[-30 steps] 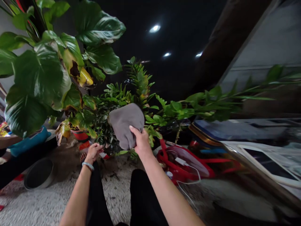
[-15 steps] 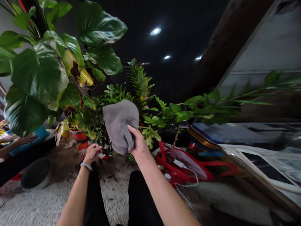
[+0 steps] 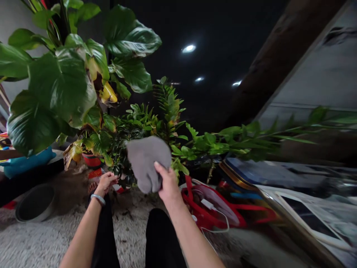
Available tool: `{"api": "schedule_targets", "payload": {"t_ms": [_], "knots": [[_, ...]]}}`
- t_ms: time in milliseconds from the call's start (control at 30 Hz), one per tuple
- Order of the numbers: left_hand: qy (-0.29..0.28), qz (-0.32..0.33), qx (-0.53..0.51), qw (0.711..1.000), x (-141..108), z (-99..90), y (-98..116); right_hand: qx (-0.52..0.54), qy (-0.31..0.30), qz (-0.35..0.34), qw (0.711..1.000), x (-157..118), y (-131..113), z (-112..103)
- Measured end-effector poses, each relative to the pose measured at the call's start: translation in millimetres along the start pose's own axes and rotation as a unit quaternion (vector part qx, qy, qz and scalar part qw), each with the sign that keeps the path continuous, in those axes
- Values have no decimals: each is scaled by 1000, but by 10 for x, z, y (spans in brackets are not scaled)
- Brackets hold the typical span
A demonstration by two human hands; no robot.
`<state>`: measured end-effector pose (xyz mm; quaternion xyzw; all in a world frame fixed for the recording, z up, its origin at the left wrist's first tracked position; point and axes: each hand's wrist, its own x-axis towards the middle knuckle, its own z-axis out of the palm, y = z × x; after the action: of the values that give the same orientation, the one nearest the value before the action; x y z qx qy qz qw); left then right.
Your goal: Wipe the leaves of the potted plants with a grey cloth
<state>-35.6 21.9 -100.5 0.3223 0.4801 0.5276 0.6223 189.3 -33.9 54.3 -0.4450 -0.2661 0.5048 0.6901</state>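
Gripping a grey cloth [image 3: 146, 163] beside green plant leaves [image 3: 178, 149].

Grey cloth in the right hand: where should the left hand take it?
Probably the free upper-left bulge of the grey cloth, approached from the left and below, the side the left hand is already on. The right hand covers the lower right, and the soft, bunched fabric should gather well in a pinch. The leafy plant behind it makes the far side a worse approach.

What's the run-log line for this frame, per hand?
left hand: empty, beside dark-leaved plant | right hand: grip on grey cloth, raised before the leaves | nearby: shaggy rug, red-handled bag
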Motion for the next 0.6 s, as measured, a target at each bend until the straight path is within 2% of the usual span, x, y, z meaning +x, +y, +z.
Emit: {"api": "schedule_targets", "payload": {"t_ms": [67, 133, 167, 233, 300, 333, 367, 433, 533, 600], "knots": [[-3, -6, -4, 1000, -21, 29, -4, 47, 75, -37, 995, 300, -52, 97], [-2, -8, -5, 1000, -23, 48, -17, 73, 107, 40, 991, 407, 104, 122], [-1, -8, -6, 1000, -16, 52, -26, 73, 100, 104, 987, 365, 240, 96], [4, -6, -9, 1000, 12, 46, -46, 54, 48, 226, 971, 126, 532, -17], [10, -6, -12, 1000, 42, 30, -57, 30, -13, 270, 962, -186, 699, -150], [12, -7, -13, 1000, 52, 22, -58, 28, -35, 275, 960, -308, 695, -194], [11, -9, -13, 1000, 56, 15, -55, 30, -46, 267, 962, -382, 628, -209], [5, -12, -10, 1000, 48, 10, -41, 44, -47, 210, 976, -354, 355, -136], [5, -11, -6, 1000, 13, 34, -26, 78, -31, 75, 994, -11, -49, 174], [10, -8, -7, 1000, -4, 65, -33, 78, -35, 53, 995, 179, -74, 384]]}}
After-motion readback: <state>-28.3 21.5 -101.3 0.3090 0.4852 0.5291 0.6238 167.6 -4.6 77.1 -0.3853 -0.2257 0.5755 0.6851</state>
